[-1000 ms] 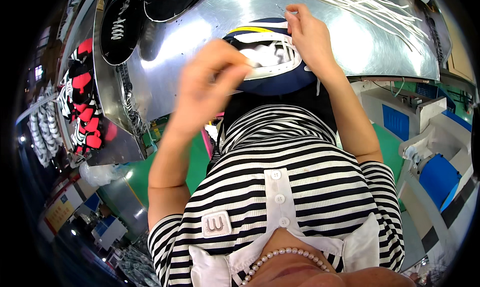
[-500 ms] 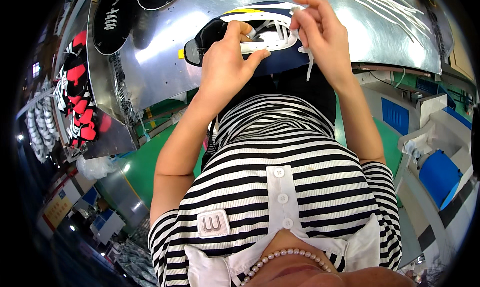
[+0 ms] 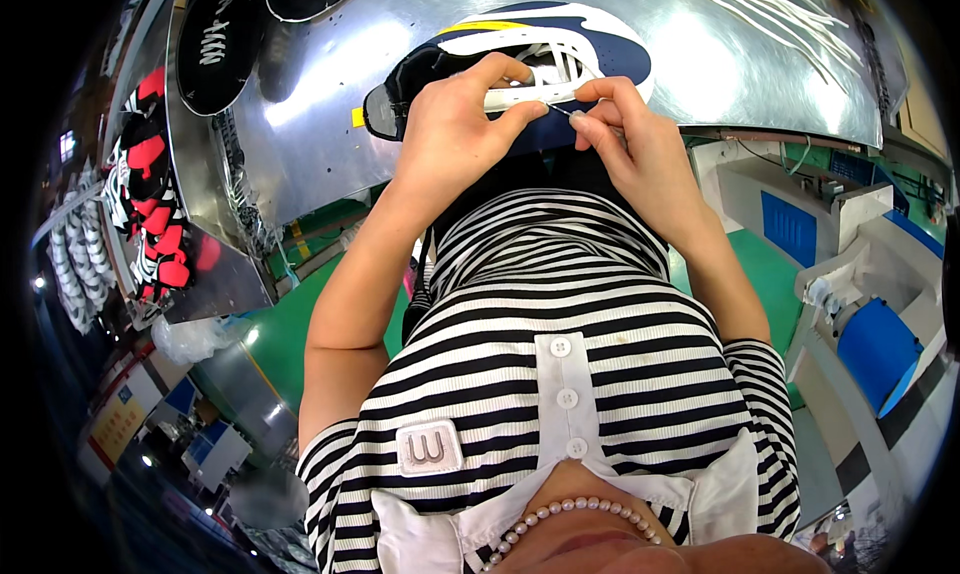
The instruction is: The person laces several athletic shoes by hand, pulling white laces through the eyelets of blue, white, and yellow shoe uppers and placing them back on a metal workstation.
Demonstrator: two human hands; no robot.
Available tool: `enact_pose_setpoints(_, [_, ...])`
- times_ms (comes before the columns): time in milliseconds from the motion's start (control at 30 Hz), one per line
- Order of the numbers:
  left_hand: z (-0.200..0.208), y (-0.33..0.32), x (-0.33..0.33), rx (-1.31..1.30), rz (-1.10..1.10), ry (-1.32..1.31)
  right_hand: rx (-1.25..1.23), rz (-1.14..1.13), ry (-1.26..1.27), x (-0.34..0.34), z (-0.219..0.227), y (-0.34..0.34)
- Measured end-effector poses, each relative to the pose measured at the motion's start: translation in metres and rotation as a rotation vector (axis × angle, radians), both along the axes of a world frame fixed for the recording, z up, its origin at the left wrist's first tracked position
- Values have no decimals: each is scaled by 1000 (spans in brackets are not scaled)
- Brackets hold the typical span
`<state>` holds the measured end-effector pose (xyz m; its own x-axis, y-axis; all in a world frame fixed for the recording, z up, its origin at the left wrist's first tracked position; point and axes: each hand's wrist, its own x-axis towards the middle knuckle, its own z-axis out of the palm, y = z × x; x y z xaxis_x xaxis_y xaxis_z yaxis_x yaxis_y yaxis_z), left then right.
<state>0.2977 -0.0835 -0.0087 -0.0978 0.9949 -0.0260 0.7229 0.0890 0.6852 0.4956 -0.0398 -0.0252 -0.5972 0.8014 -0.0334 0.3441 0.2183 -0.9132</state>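
A navy, white and yellow sneaker [image 3: 618, 52] lies on its side on the metal table, its toe to the right. White shoelaces [image 3: 563, 62] cross part of its opening. My left hand [image 3: 452, 124] grips the white eyelet edge, thumb on the near side and fingers inside the opening. Close to that thumb, my right hand [image 3: 640, 149] pinches a thin, straight strand that runs toward the eyelet edge. Whether it is a lace tip or a slim tool I cannot tell. Its far end is hidden by my left thumb.
Loose white laces [image 3: 770, 9] lie at the table's far right. A black laced shoe [image 3: 218, 49] stands at the far left. Red, black and white shoe parts [image 3: 155, 214] are piled beyond the left edge. The metal tabletop [image 3: 310, 149] ends just before my body.
My right hand has come down and left from above the toe to beside my left thumb. The lace end that dangled below it no longer shows there. My left hand keeps its grip.
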Motion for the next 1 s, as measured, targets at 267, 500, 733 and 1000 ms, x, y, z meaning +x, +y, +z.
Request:
enact_pose_setpoints(267, [-11, -8, 7, 258, -175, 94, 4, -76, -85, -13, -4, -6])
enact_pose_setpoints(500, [-12, -10, 7, 195, -265, 140, -58, -2, -28, -21, -13, 7])
enact_pose_setpoints(733, [-16, -17, 5, 396, -283, 168, 213, -80, 53, -6, 22, 9])
enact_pose_setpoints(1000, [-20, -27, -8, 549, -381, 187, 105, 287, -354, -27, 21, 27])
